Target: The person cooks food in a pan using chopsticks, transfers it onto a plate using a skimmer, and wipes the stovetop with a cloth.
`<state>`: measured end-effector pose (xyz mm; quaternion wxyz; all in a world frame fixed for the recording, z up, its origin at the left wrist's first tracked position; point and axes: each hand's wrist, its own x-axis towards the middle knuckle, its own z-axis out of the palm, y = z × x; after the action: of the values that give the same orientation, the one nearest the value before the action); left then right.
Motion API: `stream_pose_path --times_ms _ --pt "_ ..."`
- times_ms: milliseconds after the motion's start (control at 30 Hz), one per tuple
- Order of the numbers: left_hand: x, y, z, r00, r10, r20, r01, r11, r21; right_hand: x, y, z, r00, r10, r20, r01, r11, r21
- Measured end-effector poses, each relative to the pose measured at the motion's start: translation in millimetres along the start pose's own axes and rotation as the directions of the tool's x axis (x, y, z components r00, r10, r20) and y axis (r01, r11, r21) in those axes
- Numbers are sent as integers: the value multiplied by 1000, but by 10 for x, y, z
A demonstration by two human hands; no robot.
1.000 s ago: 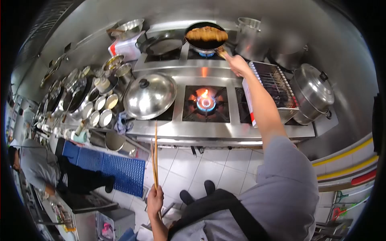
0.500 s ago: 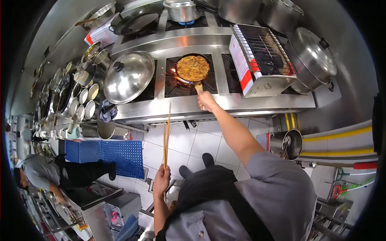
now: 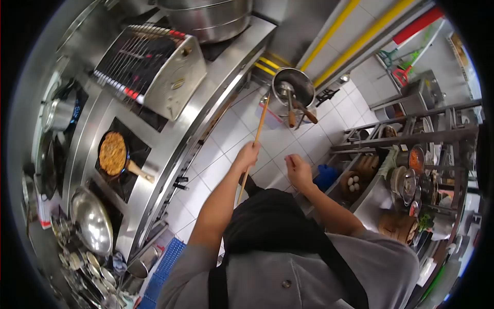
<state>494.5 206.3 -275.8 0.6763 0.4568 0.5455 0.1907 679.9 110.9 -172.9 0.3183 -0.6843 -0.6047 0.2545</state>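
Note:
My left hand (image 3: pixel 248 155) is wrapped round a pair of long wooden cooking chopsticks (image 3: pixel 262 119), whose upper ends point toward a metal pot on the floor. To its right, apart from everything, my right hand (image 3: pixel 298 171) has its fingers curled in, and nothing shows in it. On a stove burner at left sits a small frying pan (image 3: pixel 140 171) with a wooden handle, untouched by either hand. A flat browned omelette-like cake (image 3: pixel 112 153) fills the pan.
A wire-topped grill (image 3: pixel 175 82) stands on the steel stove, a domed lid (image 3: pixel 92 220) at its near end. Ladles with wooden handles rest in the floor pot (image 3: pixel 280 98). Shelving (image 3: pixel 406 136) with eggs (image 3: pixel 353 183) and bowls lines the right. A blue mat (image 3: pixel 163 268) lies below.
My right hand has let go of the pan's handle and come back near my body. The view has swung right, toward the floor pot and shelves. The chopsticks stay in my left hand.

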Motion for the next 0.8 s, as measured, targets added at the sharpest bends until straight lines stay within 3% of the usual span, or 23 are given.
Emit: stream_pose_path --times_ms 100,133,200,267,367,433,467,500,533,567,600,667,700,767,800 --pt "1003 371 202 966 61 250 5 967 -255 -59 150 -280 995 89 -38 -93 988 -124" --pt "1065 573 278 965 67 252 2 965 -264 -85 191 -310 994 100 -43 -105 984 -146" --pt "1007 1004 362 972 -100 211 199 827 -526 -154 271 -326 993 110 -44 -116 977 -178" --pt "1074 601 348 972 -98 213 211 764 -610 -246 360 -252 997 56 -51 -66 975 -210" --pt "1041 -559 39 964 -137 227 258 681 -685 -287 436 -94 993 63 103 -36 968 -247" --pt "696 -1540 -328 949 -314 -41 127 496 -859 -256 468 41 953 107 284 -33 967 -254" --pt "587 -2432 -520 929 -160 -334 -218 493 -842 -233 417 100 929 52 366 46 966 -253" --pt "522 -3178 -797 832 -256 -492 -458 184 -870 -221 327 141 900 48 433 75 962 -264" --pt "-128 -2534 -1149 501 -678 -538 -660 103 -744 -189 224 207 873 52 485 98 956 -278" --pt "-435 -2720 -1501 397 -725 -562 -806 17 -592 -160 124 266 851 22 525 147 950 -277" --pt "-815 -2608 -1810 335 -722 -605 -872 5 -489 -130 19 342 799 -12 602 201 948 -248" --pt "-1311 -2588 -2331 356 -677 -645 -914 -108 -391 -56 -229 511 692 -84 717 294 940 -174" --pt "-1429 -2634 -2541 335 -651 -681 -918 -62 -392 -3 -377 609 681 -112 724 327 931 -162" --pt "-1403 -2996 -2778 297 -572 -765 -913 66 -403 107 -731 811 500 -271 823 466 885 9" --pt "-1267 -3299 -2832 375 -504 -778 -899 9 -438 165 -913 922 422 -272 865 506 862 25"
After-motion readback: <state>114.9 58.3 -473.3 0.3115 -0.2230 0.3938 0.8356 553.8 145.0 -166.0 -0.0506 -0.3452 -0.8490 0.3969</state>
